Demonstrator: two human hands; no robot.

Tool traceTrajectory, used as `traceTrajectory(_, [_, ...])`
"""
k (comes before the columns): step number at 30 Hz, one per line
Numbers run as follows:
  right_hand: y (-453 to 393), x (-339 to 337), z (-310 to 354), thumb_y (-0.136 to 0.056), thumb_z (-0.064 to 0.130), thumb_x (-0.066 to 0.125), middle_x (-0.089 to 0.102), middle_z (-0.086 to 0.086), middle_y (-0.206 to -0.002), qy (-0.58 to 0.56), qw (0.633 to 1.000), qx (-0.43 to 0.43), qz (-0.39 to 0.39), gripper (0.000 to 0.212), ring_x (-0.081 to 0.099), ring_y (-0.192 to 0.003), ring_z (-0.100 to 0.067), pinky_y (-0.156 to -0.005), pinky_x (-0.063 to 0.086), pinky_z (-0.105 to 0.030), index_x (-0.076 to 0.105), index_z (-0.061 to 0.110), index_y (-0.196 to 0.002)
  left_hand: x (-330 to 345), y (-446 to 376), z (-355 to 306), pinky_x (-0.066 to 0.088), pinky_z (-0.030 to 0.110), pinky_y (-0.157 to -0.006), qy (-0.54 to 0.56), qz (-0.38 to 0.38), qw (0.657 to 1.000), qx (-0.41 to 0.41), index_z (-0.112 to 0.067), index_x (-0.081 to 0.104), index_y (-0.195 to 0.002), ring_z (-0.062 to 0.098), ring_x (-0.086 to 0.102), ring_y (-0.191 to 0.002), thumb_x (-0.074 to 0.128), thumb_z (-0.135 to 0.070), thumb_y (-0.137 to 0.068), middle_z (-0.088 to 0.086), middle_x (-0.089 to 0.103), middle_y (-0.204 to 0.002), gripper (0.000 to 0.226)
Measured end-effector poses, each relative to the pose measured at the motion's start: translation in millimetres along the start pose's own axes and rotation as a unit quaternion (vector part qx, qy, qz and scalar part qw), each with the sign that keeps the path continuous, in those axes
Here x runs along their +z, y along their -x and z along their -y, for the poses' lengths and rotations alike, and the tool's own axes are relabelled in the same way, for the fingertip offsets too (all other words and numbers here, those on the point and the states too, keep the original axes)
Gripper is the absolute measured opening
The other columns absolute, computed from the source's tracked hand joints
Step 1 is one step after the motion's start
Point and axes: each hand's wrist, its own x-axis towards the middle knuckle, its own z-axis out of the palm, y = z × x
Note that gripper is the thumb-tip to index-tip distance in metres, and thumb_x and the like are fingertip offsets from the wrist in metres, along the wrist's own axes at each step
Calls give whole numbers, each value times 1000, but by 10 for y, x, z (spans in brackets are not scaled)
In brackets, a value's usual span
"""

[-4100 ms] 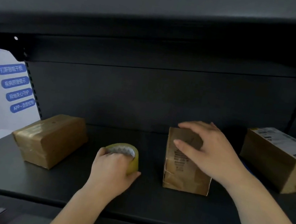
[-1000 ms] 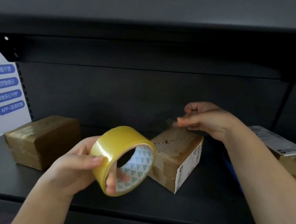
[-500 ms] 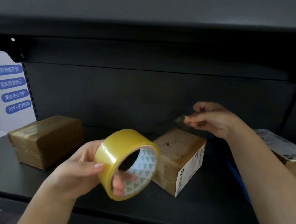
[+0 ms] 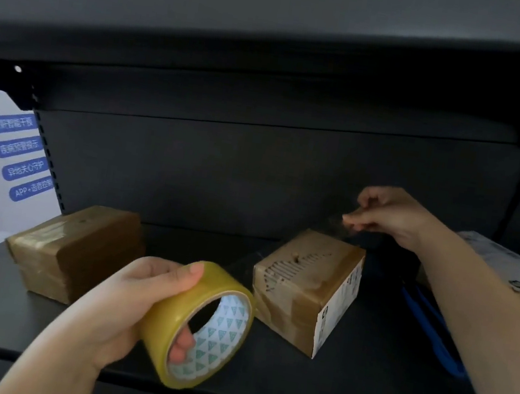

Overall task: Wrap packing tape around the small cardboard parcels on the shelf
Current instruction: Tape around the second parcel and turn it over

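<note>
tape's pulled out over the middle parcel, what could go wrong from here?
1. The right hand pinches only the tip of the clear tape strip; it may slip loose or fold onto itself.
2. The middle parcel sits unheld on the shelf; pulling tape could drag or tip it.
3. The left hand holds the tape roll in midair, so the strip may twist.

Left hand point(image 4: 111, 313) grips tape roll point(image 4: 199, 324); right hand point(image 4: 392, 214) pinches tape end above parcel point(image 4: 306, 289).

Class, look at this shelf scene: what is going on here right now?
A person is taping parcels on a dark shelf. The left hand grips a yellow tape roll. The right hand pinches what looks like a clear tape end above the middle parcel. Another parcel sits to the left.
</note>
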Motion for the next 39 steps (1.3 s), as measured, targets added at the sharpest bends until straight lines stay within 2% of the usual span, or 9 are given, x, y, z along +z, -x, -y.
traceTrajectory(6, [-55,91,44,-74,-1,72,62,-4,-65,35,999,-14,11,27,60,-58,-9,-64,48,-22,49,12,-71,27,95,-44,47,26,-33,55,38,996,57,-8,73,-60,25,52,-26,93,-44,-22,22,53,-37,56])
traceTrajectory(11, [-119,110,4,-73,0,75,61,-5,-63,79,997,-9,17,27,59,-58,-11,-64,47,-25,51,12,-70,112,124,-11,48,27,-35,44,43,998,21,-5,74,-66,26,54,-29,92,-43,-20,23,56,-41,62])
traceTrajectory(16, [-106,144,21,-74,-1,74,61,-5,-62,102,994,-12,23,26,60,-56,-9,-49,45,-14,51,11,-70,65,150,22,49,28,-35,37,38,999,4,-4,75,-71,26,55,-30,93,-43,-20,23,56,-43,67])
traceTrajectory(19, [-101,178,7,-74,0,74,63,-6,-62,128,991,-18,21,26,61,-58,-12,-55,46,-17,52,11,-69,59,174,57,49,28,-35,33,37,999,-13,-2,74,-75,27,55,-30,93,-42,-19,24,56,-44,71])
traceTrajectory(22, [-103,224,-30,-72,3,76,65,-5,-64,165,986,-15,21,25,62,-63,-14,-67,48,-25,53,13,-69,71,180,99,49,28,-35,41,33,998,-38,3,72,-81,28,54,-30,89,-38,-46,26,55,-45,57])
traceTrajectory(25, [-92,242,-60,-72,7,77,66,-6,-71,184,983,-12,14,23,62,-69,-15,-74,49,-30,55,14,-70,72,189,155,49,29,-33,48,18,997,-54,6,64,-93,27,53,-29,62,-20,-66,25,54,-44,38])
traceTrajectory(30, [-47,243,-165,-74,11,76,58,-4,-74,102,994,45,2,22,55,-70,-15,-59,42,-25,54,14,-71,36,172,254,51,31,-37,43,12,996,-73,3,70,-93,28,55,-34,84,-35,-51,25,56,-47,59])
traceTrajectory(35, [5,277,-230,-79,2,69,58,-9,-78,-114,980,161,30,17,59,-70,-21,-64,51,-33,54,12,-78,-1,123,312,50,29,-36,27,-16,998,-58,3,65,-92,25,55,-33,61,-21,-67,22,56,-46,35])
traceTrajectory(39, [-54,313,-292,-80,-2,63,60,-12,-75,-43,989,142,-12,13,58,-67,-23,-57,46,-31,59,8,-73,-87,113,307,49,28,-36,13,-27,998,-50,3,61,-98,25,53,-32,61,-22,-68,21,54,-43,39])
